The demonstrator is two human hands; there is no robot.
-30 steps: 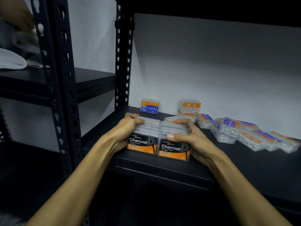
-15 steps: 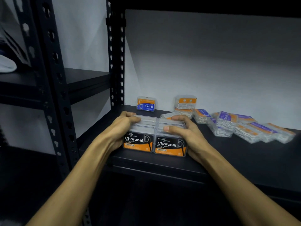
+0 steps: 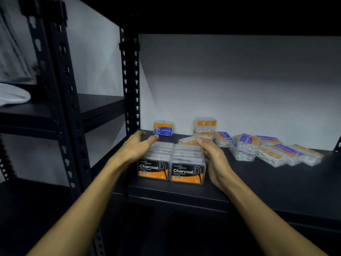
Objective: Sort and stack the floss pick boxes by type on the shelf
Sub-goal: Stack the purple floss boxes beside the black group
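Observation:
Two rows of clear Charcoal floss pick boxes stand side by side near the shelf's front edge, the left row (image 3: 153, 168) and the right row (image 3: 187, 172), black and orange labels facing me. My left hand (image 3: 136, 147) lies on the left row's outer side, its fingers spread loosely past the back. My right hand (image 3: 214, 156) presses against the right row's outer side, fingers curled round its far end. A blue Round box (image 3: 163, 128) stands at the back wall. Orange boxes (image 3: 204, 126) are stacked beside it. Purple and orange boxes (image 3: 245, 146) lie scattered to the right.
The black shelf board (image 3: 258, 183) runs right, with more tipped boxes (image 3: 289, 155) on it. A perforated upright post (image 3: 131, 80) stands at the back left corner and another post (image 3: 60, 85) nearer me. A white object (image 3: 13, 95) lies on the neighbouring left shelf.
My left hand has loosened, its fingers now spread past the back of the left row. The two Charcoal rows stay together. My view has come closer and tilted down.

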